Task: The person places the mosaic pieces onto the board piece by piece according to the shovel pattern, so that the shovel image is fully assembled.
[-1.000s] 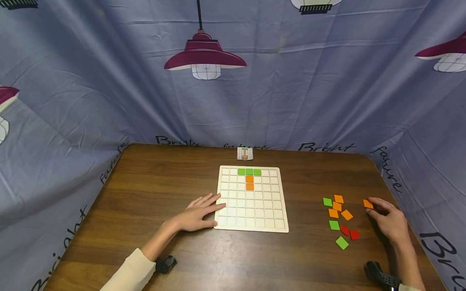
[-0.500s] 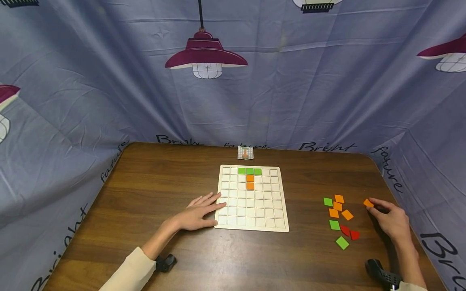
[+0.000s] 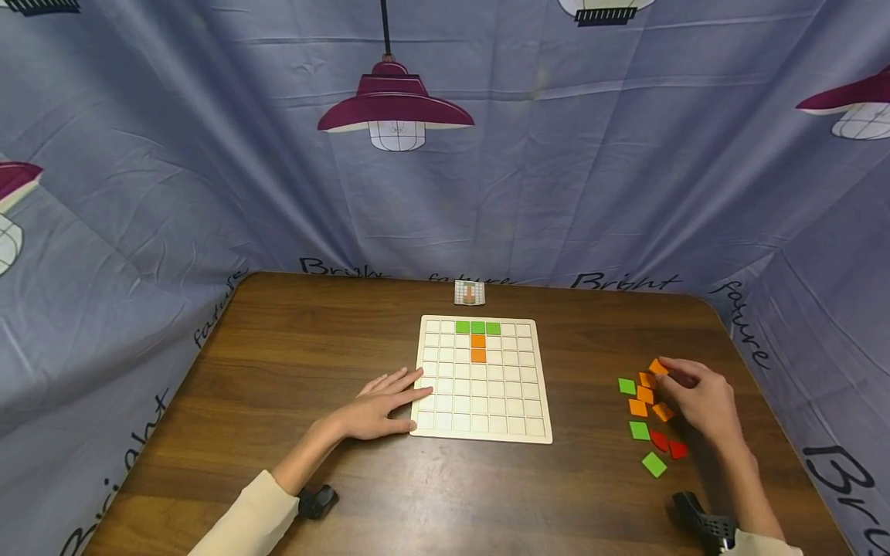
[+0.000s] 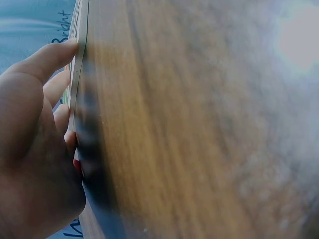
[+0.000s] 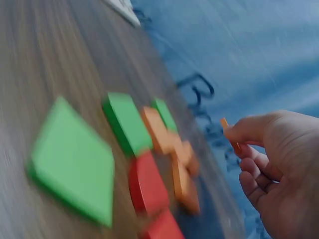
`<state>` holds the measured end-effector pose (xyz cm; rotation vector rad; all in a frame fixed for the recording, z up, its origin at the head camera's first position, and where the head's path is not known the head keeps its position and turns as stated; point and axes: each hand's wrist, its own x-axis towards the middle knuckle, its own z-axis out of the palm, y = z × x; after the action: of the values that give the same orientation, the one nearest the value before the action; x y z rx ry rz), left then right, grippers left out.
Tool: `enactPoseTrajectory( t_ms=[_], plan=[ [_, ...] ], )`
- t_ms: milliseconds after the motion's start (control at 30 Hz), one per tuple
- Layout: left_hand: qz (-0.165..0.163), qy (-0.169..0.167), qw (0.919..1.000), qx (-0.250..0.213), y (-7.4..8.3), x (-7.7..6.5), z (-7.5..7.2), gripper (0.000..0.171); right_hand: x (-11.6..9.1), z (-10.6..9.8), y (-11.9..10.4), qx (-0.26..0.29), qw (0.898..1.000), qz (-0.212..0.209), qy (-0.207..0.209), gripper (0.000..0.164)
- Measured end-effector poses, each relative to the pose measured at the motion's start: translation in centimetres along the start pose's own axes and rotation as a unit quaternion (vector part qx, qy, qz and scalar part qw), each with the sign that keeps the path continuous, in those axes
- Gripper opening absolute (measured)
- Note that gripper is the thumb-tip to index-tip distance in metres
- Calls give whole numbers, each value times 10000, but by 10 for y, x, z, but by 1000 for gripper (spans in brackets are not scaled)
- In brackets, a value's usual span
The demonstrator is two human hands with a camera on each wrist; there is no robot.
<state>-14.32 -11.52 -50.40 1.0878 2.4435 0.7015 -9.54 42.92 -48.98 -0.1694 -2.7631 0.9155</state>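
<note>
My right hand (image 3: 705, 398) pinches an orange square tile (image 3: 657, 367) between thumb and fingers. In the right wrist view the held tile (image 5: 230, 135) stands on edge, off the table. Below it lie loose tiles: several orange ones (image 3: 636, 408), green ones (image 3: 639, 430) and two red pieces (image 3: 677, 449) with a curved side. My left hand (image 3: 382, 405) lies spread, its fingertips on the left edge of the white grid board (image 3: 480, 425). Three green tiles (image 3: 477, 328) sit in the board's top row, and two orange tiles (image 3: 478, 347) run down beneath the middle one.
A small card (image 3: 469, 293) with a printed grid pattern lies behind the board. The brown wooden table (image 3: 313, 324) backs onto a blue curtain (image 3: 487, 193) printed with lamps and lettering.
My right hand has lifted the orange tile from the table's right side and carried it left, over the loose tiles. The left hand has stayed on the board's edge.
</note>
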Motion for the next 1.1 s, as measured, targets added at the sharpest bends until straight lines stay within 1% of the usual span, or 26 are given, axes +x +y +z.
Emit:
enactPoseTrajectory(
  t_ms=[100,200,367,533,633,833,967,1100],
  plan=[
    [3,4,10000,-1,0,0,0,60,4,10,-19,132,9992,-381,-7,33],
    [12,6,10000,17,-1,0,0,60,8,21,-38,232,9974,-678,-59,32],
    [-8,7,10000,37,-2,0,1,59,14,38,-69,488,9926,-1084,-254,32],
    [-23,-3,10000,-9,-1,1,2,59,17,58,-96,545,9880,-1392,-395,33],
    [-31,-4,10000,16,-2,1,3,59,18,71,-107,653,9862,-1421,-550,34],
    [-31,0,10000,89,-3,1,3,59,18,95,-129,728,9841,-1315,-948,34],
    [-14,13,10000,64,-3,0,2,59,17,111,-142,847,9790,-1474,-1125,32],
    [-48,21,10000,73,-3,1,1,59,18,128,-152,1064,9721,-1740,-1163,32]
  ],
)
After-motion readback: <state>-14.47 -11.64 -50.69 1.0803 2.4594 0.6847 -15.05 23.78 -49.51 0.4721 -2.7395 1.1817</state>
